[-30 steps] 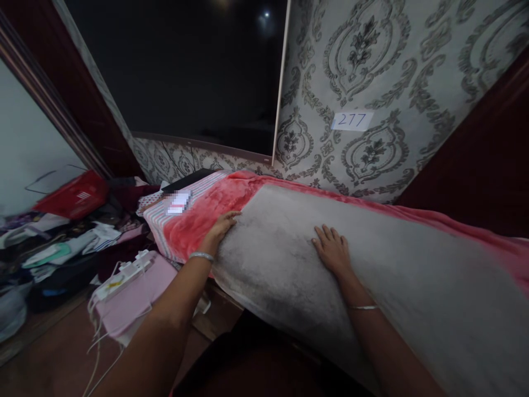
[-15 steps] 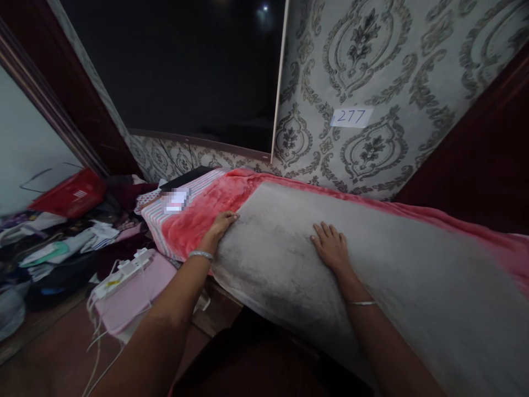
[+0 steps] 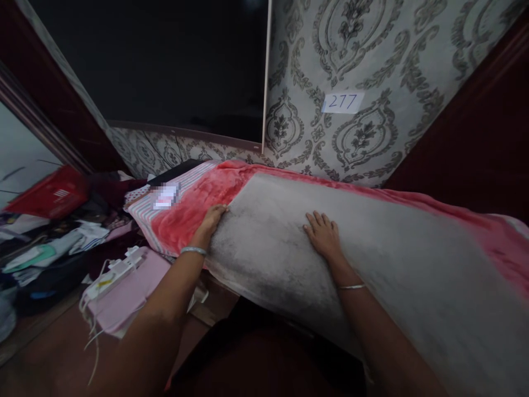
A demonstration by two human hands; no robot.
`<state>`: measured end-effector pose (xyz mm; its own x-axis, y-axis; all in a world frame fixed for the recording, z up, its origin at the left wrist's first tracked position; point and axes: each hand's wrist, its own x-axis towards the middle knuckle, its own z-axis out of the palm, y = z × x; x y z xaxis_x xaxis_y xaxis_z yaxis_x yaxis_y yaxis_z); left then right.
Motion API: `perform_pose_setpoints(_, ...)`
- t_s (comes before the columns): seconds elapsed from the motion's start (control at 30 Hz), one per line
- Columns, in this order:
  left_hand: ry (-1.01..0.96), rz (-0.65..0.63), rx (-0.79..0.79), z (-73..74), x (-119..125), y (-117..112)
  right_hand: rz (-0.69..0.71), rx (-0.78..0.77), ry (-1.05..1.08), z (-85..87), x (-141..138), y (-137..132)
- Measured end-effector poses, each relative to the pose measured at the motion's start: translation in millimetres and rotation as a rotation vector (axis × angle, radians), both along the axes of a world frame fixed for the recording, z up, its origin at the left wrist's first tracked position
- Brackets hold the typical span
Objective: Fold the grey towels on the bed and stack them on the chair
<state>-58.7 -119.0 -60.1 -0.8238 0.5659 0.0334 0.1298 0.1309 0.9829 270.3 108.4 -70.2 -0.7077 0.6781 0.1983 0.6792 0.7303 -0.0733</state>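
A large grey cloth (image 3: 273, 231) with darker smudges lies spread over a red plush blanket (image 3: 185, 212). At the cloth's left edge, my left hand (image 3: 212, 218) is closed, its fingertips gathered on the border; the thumb's grip is partly hidden. My right hand (image 3: 324, 234) rests flat on the middle of the cloth, fingers spread and holding nothing. Red blanket shows beyond the cloth's left, far and right sides.
A big dark television (image 3: 165, 66) hangs on the patterned wall, beside a paper label (image 3: 343, 102) reading 277. At left are a red bag (image 3: 52, 193), piled clothes (image 3: 53, 251) and a white power strip (image 3: 113, 273) with cords on a pink box (image 3: 128, 295).
The view has shifted slightly, so the scene sits a little further left and higher. Both hands keep about the same places on the grey cloth.
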Motion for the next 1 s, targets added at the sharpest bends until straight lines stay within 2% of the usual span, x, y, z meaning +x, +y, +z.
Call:
perform_pose_setpoints(0.3,0.018,-0.034,0.042,2.8,7.1,0.0,0.004,-0.009,0.005,0.3,0.7,0.3)
perform_pose_setpoints(0.5,0.049,0.014,-0.004,3.8,10.5,2.6,0.005,-0.025,0.0,1.4,0.2,0.0)
perform_pose_setpoints(0.7,0.117,0.081,-0.058,18.6,18.6,5.9,0.021,-0.074,-0.055,10.9,2.9,6.2)
perform_pose_setpoints(0.83,0.159,0.101,-0.105,33.3,27.4,9.1,-0.018,-0.138,-0.12,19.9,34.4,10.6)
perform_pose_setpoints(0.93,0.249,0.16,-0.231,39.6,28.4,10.9,-0.073,-0.156,-0.136,21.6,80.9,11.6)
perform_pose_setpoints(1.0,0.305,0.133,-0.316,40.3,26.5,11.3,-0.14,-0.156,-0.133,20.9,119.6,12.1)
